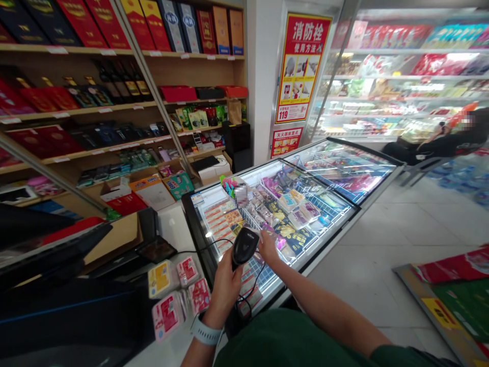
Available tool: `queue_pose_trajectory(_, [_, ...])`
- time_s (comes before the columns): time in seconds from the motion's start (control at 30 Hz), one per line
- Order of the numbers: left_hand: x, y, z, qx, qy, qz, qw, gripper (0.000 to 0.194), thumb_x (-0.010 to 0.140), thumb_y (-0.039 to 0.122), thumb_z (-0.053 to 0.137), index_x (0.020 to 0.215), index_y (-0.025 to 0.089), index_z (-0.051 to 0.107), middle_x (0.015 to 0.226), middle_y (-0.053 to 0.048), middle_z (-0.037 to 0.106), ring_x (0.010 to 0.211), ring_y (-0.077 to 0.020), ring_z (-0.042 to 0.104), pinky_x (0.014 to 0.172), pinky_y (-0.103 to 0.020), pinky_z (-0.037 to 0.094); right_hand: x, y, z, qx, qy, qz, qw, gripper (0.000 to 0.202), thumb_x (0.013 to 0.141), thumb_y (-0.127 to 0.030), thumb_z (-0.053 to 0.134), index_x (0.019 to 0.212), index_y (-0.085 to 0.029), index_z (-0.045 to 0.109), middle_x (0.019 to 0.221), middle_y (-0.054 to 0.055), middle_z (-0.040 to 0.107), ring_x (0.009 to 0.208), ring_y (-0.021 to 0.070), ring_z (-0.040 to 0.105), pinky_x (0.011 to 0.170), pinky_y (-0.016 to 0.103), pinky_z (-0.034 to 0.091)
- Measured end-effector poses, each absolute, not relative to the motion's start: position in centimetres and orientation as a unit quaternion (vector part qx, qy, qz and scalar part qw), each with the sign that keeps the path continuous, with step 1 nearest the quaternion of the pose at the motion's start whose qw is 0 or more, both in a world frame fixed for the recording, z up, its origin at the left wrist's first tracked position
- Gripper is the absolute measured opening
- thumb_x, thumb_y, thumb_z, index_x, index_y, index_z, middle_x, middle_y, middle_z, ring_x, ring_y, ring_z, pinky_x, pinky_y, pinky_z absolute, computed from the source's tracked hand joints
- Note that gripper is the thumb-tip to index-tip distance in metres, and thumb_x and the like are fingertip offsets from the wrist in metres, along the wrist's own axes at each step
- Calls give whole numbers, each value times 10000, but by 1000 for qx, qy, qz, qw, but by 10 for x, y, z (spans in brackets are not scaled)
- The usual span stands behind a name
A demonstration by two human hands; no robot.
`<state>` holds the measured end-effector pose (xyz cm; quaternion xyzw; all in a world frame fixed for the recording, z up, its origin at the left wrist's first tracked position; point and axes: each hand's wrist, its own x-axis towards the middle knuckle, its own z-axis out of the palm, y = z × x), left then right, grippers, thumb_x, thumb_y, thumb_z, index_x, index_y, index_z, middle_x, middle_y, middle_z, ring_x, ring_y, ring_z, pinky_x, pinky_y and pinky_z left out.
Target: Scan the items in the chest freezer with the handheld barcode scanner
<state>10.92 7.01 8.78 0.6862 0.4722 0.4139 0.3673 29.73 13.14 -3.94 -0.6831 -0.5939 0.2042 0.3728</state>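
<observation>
A black handheld barcode scanner (245,245) is gripped in my left hand (224,279), its rounded head tilted up and away from me. Close against the scanner's right side is my right hand (269,248), with its fingers curled in. What those fingers hold, if anything, is hidden. Below both hands lies the glass top of a chest freezer (324,235). A dark cable (256,281) loops beneath the scanner. Stacked clear packs with pink labels (168,317) and a yellow-labelled pack (159,279) stand on the white counter to the left.
A dark monitor (57,244) and an open cardboard box (114,239) flank the counter's left side. Shelves of boxes and bottles (130,81) rise behind. Another person (446,145) is at the far right by a lit display fridge (401,76). Low green-and-red goods (462,300) stand at lower right.
</observation>
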Motion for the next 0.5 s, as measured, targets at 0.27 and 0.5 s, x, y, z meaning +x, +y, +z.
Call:
queue_pose_trajectory(0.27, [119,75,84,699,464,404,366,455,843,193,512,1296,171,486,1283,-119,581,1231,-261,522,1055,-453,396,357,108,-58,-737,-535,155,383,477,850,-193,384,1314,-172,491,1130,96,656,947,220,631,878,337,471])
queue_pose_trajectory(0.5, [126,75,80,705,464,391,367,488,838,186,512,1322,165,458,1313,-128,561,1251,-255,508,1077,-445,375,375,96,-66,-758,-528,144,354,357,893,-305,397,1122,-155,627,993,86,687,851,206,636,825,304,467])
